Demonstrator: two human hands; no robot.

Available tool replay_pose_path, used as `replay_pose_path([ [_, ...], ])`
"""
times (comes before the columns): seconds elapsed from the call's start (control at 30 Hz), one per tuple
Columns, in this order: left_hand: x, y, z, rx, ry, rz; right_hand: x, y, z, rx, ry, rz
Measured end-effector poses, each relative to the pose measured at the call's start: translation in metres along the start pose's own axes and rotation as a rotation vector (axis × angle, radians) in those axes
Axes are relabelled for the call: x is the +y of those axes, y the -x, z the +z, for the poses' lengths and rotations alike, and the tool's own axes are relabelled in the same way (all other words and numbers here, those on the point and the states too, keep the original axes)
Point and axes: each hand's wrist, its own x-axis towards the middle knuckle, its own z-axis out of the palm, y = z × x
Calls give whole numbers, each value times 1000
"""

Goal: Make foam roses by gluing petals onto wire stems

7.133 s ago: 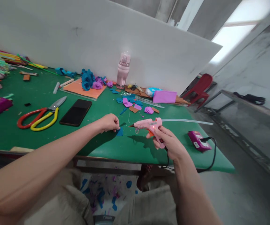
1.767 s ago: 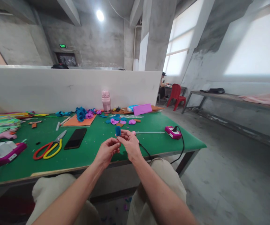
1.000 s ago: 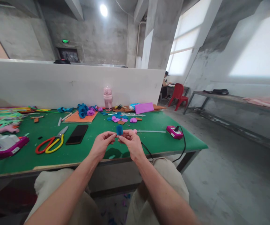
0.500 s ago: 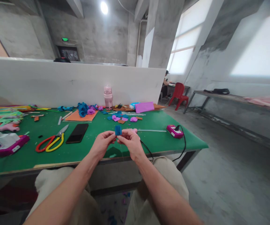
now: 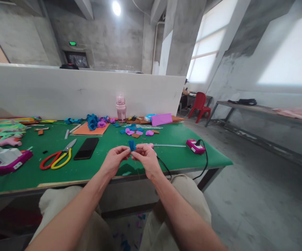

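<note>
A small piece of blue crepe paper (image 5: 132,145) stands upright between my hands, above the near part of the green table (image 5: 109,167). My left hand (image 5: 116,158) pinches its lower left side with thumb and forefinger. On the other side, my right hand (image 5: 145,156) pinches the bottom right of the same paper. A thin wire (image 5: 137,168) hangs down below the fingers. Just behind my right hand lies a pink glue gun (image 5: 150,145), partly hidden, with a clear glue stick (image 5: 169,145) reaching out to the right.
Scissors (image 5: 59,157) and a phone (image 5: 86,149) lie to the left. Paper petals (image 5: 130,131), blue paper flowers (image 5: 92,122) and a pink bottle (image 5: 120,108) are farther back. A purple power strip (image 5: 195,146) with a black cable sits right; another power strip (image 5: 14,162) sits left.
The blue paper has turned and narrowed between my fingertips, its top now looking more gathered. The wire's lower end has shifted slightly right. Both hands stay in nearly the same place.
</note>
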Motion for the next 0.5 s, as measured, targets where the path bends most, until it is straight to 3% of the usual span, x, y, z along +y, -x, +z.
replay_pose_path([
  [0.5,-4,-1,-1,-5,-18,-6,4,-2,-2,-14,28,-2],
])
